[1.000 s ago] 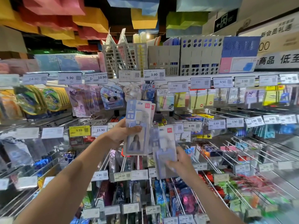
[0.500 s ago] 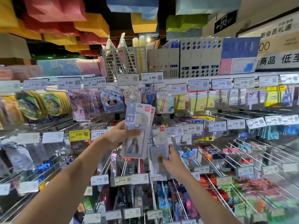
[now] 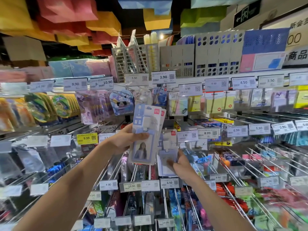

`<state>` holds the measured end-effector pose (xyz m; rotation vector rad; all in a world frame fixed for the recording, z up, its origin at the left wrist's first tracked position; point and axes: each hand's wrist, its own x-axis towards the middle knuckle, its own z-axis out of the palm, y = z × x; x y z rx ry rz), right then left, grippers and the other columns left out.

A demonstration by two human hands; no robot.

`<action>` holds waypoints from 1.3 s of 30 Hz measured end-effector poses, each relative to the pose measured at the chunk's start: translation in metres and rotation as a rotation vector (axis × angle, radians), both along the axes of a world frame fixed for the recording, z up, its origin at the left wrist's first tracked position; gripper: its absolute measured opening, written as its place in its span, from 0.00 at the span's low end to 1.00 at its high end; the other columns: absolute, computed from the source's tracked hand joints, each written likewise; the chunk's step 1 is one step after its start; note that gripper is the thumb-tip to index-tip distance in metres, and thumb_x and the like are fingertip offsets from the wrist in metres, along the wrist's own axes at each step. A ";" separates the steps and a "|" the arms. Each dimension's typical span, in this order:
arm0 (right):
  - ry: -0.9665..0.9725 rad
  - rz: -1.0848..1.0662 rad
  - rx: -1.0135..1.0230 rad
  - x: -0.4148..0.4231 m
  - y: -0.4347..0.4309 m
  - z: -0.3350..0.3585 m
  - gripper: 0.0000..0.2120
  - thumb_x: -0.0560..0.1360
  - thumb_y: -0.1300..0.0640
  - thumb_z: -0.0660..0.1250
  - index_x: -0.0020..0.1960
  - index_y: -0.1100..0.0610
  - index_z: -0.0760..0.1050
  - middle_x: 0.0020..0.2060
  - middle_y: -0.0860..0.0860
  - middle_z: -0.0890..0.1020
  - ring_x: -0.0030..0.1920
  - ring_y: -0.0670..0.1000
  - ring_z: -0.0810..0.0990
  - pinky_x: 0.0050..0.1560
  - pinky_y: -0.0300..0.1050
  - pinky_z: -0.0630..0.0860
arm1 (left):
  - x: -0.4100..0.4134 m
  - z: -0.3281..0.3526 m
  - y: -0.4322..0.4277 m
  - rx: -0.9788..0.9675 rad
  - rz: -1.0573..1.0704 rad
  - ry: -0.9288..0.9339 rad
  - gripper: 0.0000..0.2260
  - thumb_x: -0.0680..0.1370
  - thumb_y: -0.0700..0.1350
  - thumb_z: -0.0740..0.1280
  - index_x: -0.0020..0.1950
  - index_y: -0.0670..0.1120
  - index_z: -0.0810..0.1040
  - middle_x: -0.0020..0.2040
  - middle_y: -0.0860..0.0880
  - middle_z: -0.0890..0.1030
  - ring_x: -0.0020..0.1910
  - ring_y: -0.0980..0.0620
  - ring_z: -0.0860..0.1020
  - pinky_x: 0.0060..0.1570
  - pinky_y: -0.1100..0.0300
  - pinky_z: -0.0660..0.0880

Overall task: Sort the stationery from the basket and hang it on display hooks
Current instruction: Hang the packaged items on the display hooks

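I hold my left hand (image 3: 127, 139) up in front of the display, its grip clamped on a stack of card-holder packs (image 3: 144, 151): the thumb lies across the front pack, and the fingers are hidden behind it. The front pack shows a blue badge holder with a small portrait. At its 1 o'clock corner a second pack fans out with a red logo; how many more sit behind it I cannot tell. At about 4 o'clock from the stack, my right hand (image 3: 183, 165) grips a single pack (image 3: 166, 146) of the same kind. The thumb is pressed on its face but smeared by motion blur, and the other fingers curl out of sight behind it. The stack covers this pack's left edge. Its top is too soft to show whether the hang hole is on a peg or free of it. A price tag (image 3: 169, 182) reading 4.50 sits at 6 o'clock just under it. Bare metal hooks (image 3: 230, 171) run out at 3 o'clock, and a yellow tag (image 3: 86, 138) marked 9.99 lies at 9 o'clock from my left hand. Sticky notes (image 3: 213, 104) hang at 1 o'clock. Goods toward the frame's edges are blurred beyond reading, and both forearms are cut off at the bottom.
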<state>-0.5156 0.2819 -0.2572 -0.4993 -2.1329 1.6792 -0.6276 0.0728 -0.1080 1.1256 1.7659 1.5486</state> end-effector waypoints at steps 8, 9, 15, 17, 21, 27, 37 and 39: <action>0.039 0.052 -0.020 0.005 -0.005 -0.006 0.22 0.80 0.67 0.68 0.68 0.49 0.68 0.56 0.47 0.83 0.55 0.43 0.81 0.45 0.31 0.78 | 0.002 0.001 0.000 0.004 -0.049 0.024 0.11 0.81 0.38 0.66 0.62 0.46 0.76 0.45 0.54 0.85 0.40 0.56 0.83 0.41 0.64 0.78; 0.041 0.057 -0.011 0.005 -0.006 -0.007 0.21 0.80 0.66 0.68 0.67 0.49 0.69 0.55 0.46 0.83 0.55 0.42 0.81 0.45 0.31 0.78 | 0.002 0.001 0.000 0.014 -0.054 0.013 0.11 0.80 0.39 0.67 0.62 0.46 0.76 0.44 0.54 0.85 0.40 0.55 0.83 0.40 0.62 0.78; 0.039 0.008 0.003 0.003 -0.007 -0.008 0.18 0.80 0.61 0.69 0.62 0.43 0.69 0.52 0.46 0.84 0.50 0.49 0.83 0.47 0.39 0.80 | 0.000 0.002 0.001 0.021 -0.066 -0.040 0.14 0.78 0.41 0.71 0.63 0.44 0.77 0.44 0.50 0.85 0.39 0.52 0.83 0.39 0.59 0.79; 0.009 -0.003 0.016 -0.002 -0.005 -0.005 0.16 0.81 0.60 0.68 0.62 0.43 0.70 0.54 0.46 0.83 0.55 0.51 0.82 0.52 0.43 0.78 | -0.002 0.001 0.000 0.028 -0.067 -0.057 0.20 0.75 0.46 0.77 0.64 0.44 0.77 0.47 0.48 0.85 0.41 0.51 0.84 0.40 0.58 0.80; -0.104 -0.032 0.074 -0.017 -0.002 0.012 0.18 0.82 0.63 0.64 0.71 0.61 0.67 0.62 0.61 0.78 0.62 0.62 0.77 0.59 0.56 0.76 | -0.005 -0.002 -0.001 0.038 -0.076 -0.041 0.18 0.71 0.50 0.80 0.59 0.49 0.83 0.51 0.46 0.85 0.47 0.48 0.84 0.43 0.55 0.81; -0.318 -0.066 0.291 -0.038 0.004 0.026 0.25 0.82 0.63 0.60 0.78 0.58 0.60 0.67 0.61 0.75 0.64 0.61 0.77 0.64 0.53 0.75 | -0.007 -0.003 -0.001 0.039 -0.044 -0.048 0.13 0.78 0.40 0.71 0.63 0.47 0.80 0.55 0.45 0.84 0.52 0.47 0.83 0.46 0.56 0.81; 0.008 -0.069 0.513 0.009 -0.036 0.048 0.05 0.76 0.62 0.69 0.45 0.53 0.80 0.37 0.48 0.83 0.38 0.43 0.81 0.42 0.43 0.80 | -0.008 -0.009 0.002 0.077 -0.009 0.001 0.12 0.78 0.38 0.70 0.60 0.49 0.80 0.55 0.46 0.85 0.53 0.47 0.83 0.57 0.48 0.81; 0.275 -0.152 0.430 0.023 -0.052 0.060 0.06 0.77 0.63 0.69 0.43 0.54 0.78 0.33 0.47 0.80 0.33 0.42 0.76 0.36 0.35 0.73 | -0.007 -0.010 0.003 0.091 0.008 -0.011 0.13 0.79 0.37 0.71 0.61 0.48 0.79 0.56 0.45 0.85 0.56 0.45 0.83 0.63 0.43 0.78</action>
